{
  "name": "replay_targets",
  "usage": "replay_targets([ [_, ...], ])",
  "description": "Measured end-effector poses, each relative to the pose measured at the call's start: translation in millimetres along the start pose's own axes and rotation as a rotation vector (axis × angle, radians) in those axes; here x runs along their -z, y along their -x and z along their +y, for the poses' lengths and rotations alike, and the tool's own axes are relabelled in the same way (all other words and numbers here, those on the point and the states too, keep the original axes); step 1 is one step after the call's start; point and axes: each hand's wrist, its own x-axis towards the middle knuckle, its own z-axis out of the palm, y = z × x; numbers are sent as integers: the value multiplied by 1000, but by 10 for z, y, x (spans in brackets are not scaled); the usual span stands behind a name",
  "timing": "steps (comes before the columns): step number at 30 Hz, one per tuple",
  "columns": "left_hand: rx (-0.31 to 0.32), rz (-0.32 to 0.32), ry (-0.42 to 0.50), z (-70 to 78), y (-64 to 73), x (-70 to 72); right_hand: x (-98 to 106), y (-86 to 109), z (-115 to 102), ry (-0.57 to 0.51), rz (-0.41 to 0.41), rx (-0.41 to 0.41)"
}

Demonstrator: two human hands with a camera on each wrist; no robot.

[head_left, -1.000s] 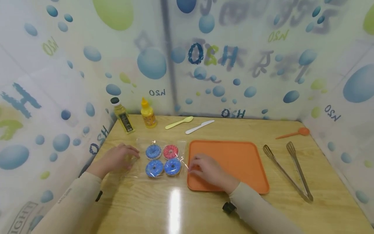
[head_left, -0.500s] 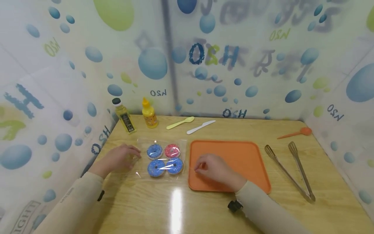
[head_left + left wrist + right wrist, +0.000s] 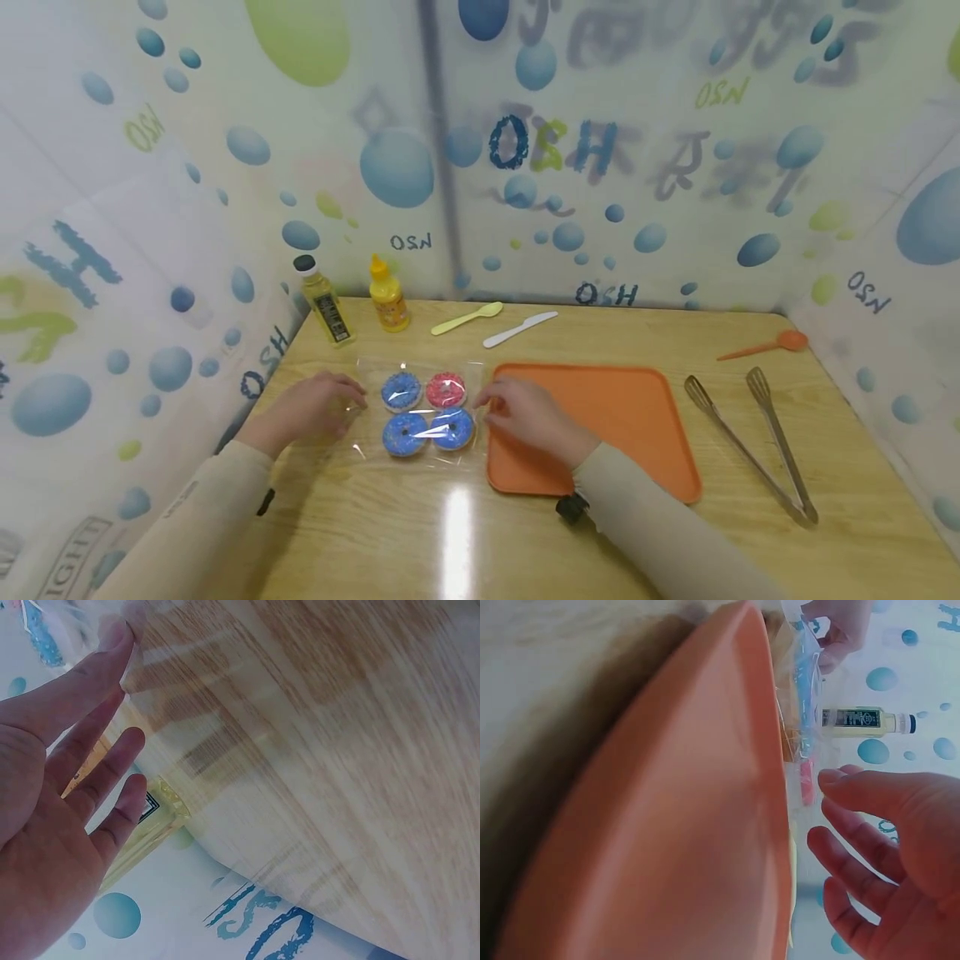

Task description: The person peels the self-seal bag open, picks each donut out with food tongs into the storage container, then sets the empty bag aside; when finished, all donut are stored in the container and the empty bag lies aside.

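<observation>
A clear plastic bag (image 3: pixel 420 457) with blue and pink sprinkled donuts showing in it lies left of the orange tray (image 3: pixel 592 433). My left hand (image 3: pixel 311 408) pinches the bag's left edge between thumb and forefinger; in the left wrist view the other fingers of the left hand (image 3: pixel 60 810) are spread apart. At the bag's right edge is my right hand (image 3: pixel 536 417), above the tray's left rim. In the right wrist view, the right hand's (image 3: pixel 900 855) thumb and forefinger tips are close together, with the other fingers loosely bent; no grip on the film is visible.
Behind the bag stand an oil bottle (image 3: pixel 326 308) and a yellow squeeze bottle (image 3: pixel 389 302). A pale yellow spoon (image 3: pixel 467 318) and white knife (image 3: pixel 520 330) lie near the back edge. Metal tongs (image 3: pixel 757 454) and an orange spoon (image 3: pixel 780 342) are at the right. Printed sheets enclose the table.
My right hand moved right, away from the bag's edge, then came back left to it. The left hand stays at the bag's left edge. The glare on the film has shifted.
</observation>
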Motion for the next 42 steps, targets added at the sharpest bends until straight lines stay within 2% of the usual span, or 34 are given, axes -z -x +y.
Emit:
replay_targets([
  [8,23,-20,-9,8,-36,-9,-100,-151,25,-33,0,-13],
  [19,-1,-26,-6,40,-28,-20,-136,-203,6,-48,12,-60],
  [25,-25,-4,-5,41,-27,-17,-146,-173,95,-85,42,-113],
  [30,-27,7,-5,45,-48,-32,-67,-97,134,-84,66,-136],
  [42,-26,23,-63,80,-24,4,7,64,161,-99,60,-133],
])
